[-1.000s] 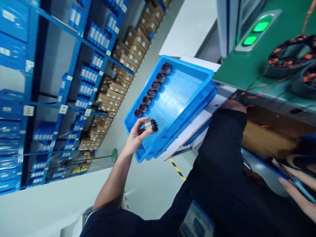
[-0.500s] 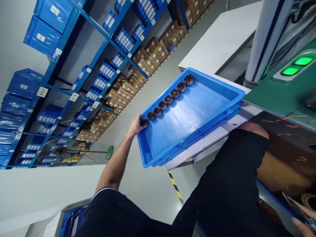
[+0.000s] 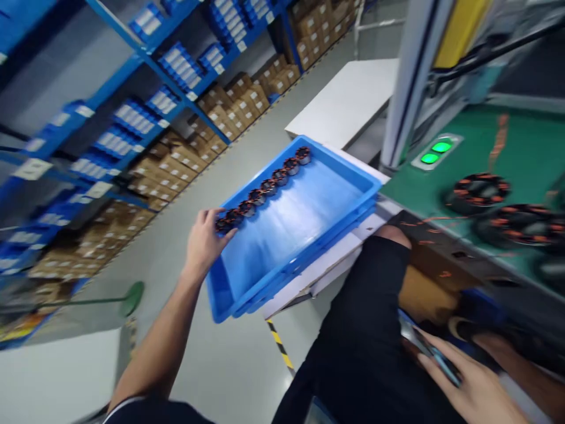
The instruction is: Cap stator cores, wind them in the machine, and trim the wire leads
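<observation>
Since the earlier frame the right hand has come further into view, fingers closed round a blue-handled tool; the left hand's thumb and fingers curve part-open, and whether they grip the end wound core I cannot tell. Best to seat it upright and release without nudging the row. It lies between thumb and fingertips, inside the blue tray

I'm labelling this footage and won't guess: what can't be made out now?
All in head view:
End stator: partly covered by the left hand; grip or touch unclear.
Blue-handled tool: partly hidden by the right hand.
Dark object on green worktop: blurred, cut off by right edge.
Shelf labels: too blurred to read.
</observation>
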`<move>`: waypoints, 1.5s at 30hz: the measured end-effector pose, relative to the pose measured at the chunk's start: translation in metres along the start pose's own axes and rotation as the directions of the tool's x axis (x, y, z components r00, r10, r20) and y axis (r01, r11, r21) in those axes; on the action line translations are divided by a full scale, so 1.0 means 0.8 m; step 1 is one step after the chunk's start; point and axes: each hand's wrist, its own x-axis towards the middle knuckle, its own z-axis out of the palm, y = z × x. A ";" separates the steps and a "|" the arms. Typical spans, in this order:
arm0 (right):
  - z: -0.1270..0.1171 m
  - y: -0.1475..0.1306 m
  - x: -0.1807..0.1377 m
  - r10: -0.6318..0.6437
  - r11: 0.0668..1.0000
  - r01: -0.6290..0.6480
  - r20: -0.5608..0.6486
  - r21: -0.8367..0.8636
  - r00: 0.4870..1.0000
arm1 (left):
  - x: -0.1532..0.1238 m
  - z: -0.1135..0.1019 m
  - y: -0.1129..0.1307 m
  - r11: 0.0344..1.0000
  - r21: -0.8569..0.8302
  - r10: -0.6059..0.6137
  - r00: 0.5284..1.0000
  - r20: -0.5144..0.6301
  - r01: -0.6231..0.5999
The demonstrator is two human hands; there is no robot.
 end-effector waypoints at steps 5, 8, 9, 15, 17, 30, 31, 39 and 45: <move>-0.025 -0.076 0.001 0.079 0.994 -0.071 0.113 -0.078 0.990 | -0.061 0.033 0.207 0.793 -0.377 0.345 0.863 -0.369 -0.478; -0.046 -0.098 -0.015 0.105 0.989 -0.090 0.130 -0.113 0.986 | -0.063 0.062 0.348 0.540 -0.573 0.555 0.773 -0.307 -0.616; -0.054 -0.102 -0.023 0.113 0.988 -0.098 0.127 -0.117 0.985 | -0.056 0.072 0.387 0.492 -0.585 0.622 0.731 -0.283 -0.645; -0.079 -0.081 -0.084 0.262 0.965 -0.261 0.006 -0.023 0.965 | 0.017 0.103 0.496 0.519 -0.404 0.825 0.566 0.003 -0.754; -0.071 -0.064 -0.104 0.305 0.952 -0.304 -0.051 0.034 0.951 | 0.035 0.103 0.501 0.546 -0.351 0.817 0.576 0.023 -0.761; -0.072 -0.076 -0.107 0.221 0.974 -0.202 -0.224 0.105 0.949 | -0.038 0.065 0.420 0.207 -0.972 0.613 0.789 0.044 -0.107; -0.081 -0.089 -0.099 0.187 0.981 -0.164 -0.280 0.104 0.942 | -0.064 0.061 0.410 0.155 -0.988 0.665 0.739 0.106 0.002; -0.132 -0.213 -0.039 -0.080 0.991 0.122 -0.502 0.051 0.861 | -0.213 0.096 0.385 0.201 -0.943 0.881 0.372 0.292 0.264; -0.129 -0.212 -0.022 -0.124 0.972 0.211 -0.536 0.103 0.835 | -0.220 0.106 0.390 0.110 -0.994 0.929 0.355 0.104 0.002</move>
